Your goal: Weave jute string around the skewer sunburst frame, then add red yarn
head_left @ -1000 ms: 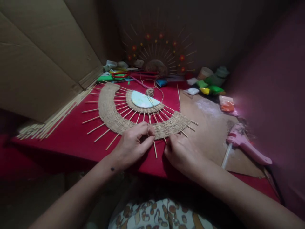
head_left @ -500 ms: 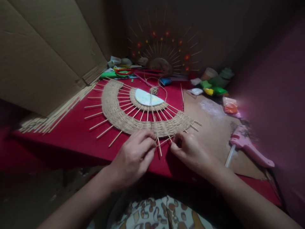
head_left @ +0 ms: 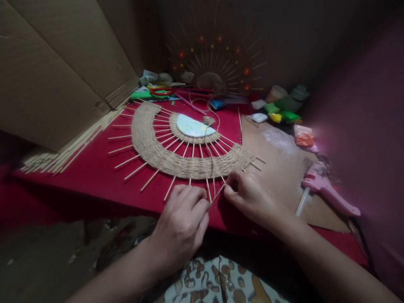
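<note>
A half-round woven twine piece (head_left: 189, 167) lies on the red cloth, with thin sticks (head_left: 148, 180) spreading out from it. Its inner woven half-circle carries a pale blue panel (head_left: 193, 126). Below the lower edge, my left hand (head_left: 184, 223) is closed on a strand of twine (head_left: 216, 195). That strand slants up to my right hand (head_left: 249, 193), whose thumb and finger are pinched at a stick by the lower right edge; the exact grip is partly hidden. More twine runs over the weave toward a small twine ball (head_left: 208, 121) behind the panel.
Loose sticks (head_left: 72, 149) lie along a cardboard panel (head_left: 57, 71) on the left. On the right, a pink glue gun (head_left: 328, 189) rests on a cardboard sheet (head_left: 268, 160). Small colourful packets (head_left: 288, 116) and red-handled scissors (head_left: 162, 91) are at the back, before a flower-decorated fan piece (head_left: 211, 82).
My left hand has moved down toward the table's front edge, drawing the twine away from the weave. The strand across the weave has shifted right. My right hand stays nearly in place.
</note>
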{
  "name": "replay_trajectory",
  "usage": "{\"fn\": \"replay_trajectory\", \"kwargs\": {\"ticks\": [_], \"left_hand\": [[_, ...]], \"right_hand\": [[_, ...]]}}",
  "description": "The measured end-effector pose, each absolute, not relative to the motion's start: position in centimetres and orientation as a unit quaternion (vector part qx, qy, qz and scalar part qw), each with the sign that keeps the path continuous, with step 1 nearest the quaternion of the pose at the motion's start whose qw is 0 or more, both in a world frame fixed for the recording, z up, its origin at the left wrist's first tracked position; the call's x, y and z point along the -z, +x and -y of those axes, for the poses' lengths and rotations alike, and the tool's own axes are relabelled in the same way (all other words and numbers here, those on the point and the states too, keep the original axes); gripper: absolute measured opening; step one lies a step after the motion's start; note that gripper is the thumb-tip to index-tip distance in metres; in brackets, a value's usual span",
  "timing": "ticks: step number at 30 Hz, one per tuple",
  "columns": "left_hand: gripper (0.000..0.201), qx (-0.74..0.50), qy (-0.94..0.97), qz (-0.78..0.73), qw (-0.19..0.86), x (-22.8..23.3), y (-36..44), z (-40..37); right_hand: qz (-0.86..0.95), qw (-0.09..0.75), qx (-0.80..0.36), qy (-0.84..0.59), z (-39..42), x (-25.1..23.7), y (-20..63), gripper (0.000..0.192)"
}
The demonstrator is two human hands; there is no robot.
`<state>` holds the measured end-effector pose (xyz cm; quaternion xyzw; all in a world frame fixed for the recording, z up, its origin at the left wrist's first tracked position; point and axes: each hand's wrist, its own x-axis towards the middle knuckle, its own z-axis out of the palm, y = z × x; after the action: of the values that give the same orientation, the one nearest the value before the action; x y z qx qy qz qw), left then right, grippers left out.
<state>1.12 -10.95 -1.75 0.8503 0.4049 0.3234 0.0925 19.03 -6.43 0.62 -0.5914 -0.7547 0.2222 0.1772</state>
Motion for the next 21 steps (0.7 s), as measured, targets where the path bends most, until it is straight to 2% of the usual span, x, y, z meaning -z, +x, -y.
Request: {"fn": "replay_trajectory", "kwargs": {"ticks": [4, 9, 12, 21], "left_hand": [[0.013, -0.319, 0.833, -0.448, 0.056, 1.6, 0.8, 10.1], [0.013, -0.339, 0.803, -0.486, 0.060, 0.9, 0.1, 8.0], [0.013, -0.311, 0.800, -0.511, 0.046, 0.6, -0.4, 6.9], [0.012, -0.356, 0.732, -0.563, 0.143, 0.3, -3.4, 5.6]], "right_hand": [[0.748, 0.172, -0.236, -0.596, 6.5, -0.7, 19.0, 0.009], [0.751, 0.170, -0.231, -0.594, 6.5, -0.6, 19.0, 0.006], [0.759, 0.170, -0.221, -0.589, 6.5, -0.4, 19.0, 0.007], [0.763, 0.127, -0.222, -0.593, 6.8, -1.0, 18.9, 0.009]]}}
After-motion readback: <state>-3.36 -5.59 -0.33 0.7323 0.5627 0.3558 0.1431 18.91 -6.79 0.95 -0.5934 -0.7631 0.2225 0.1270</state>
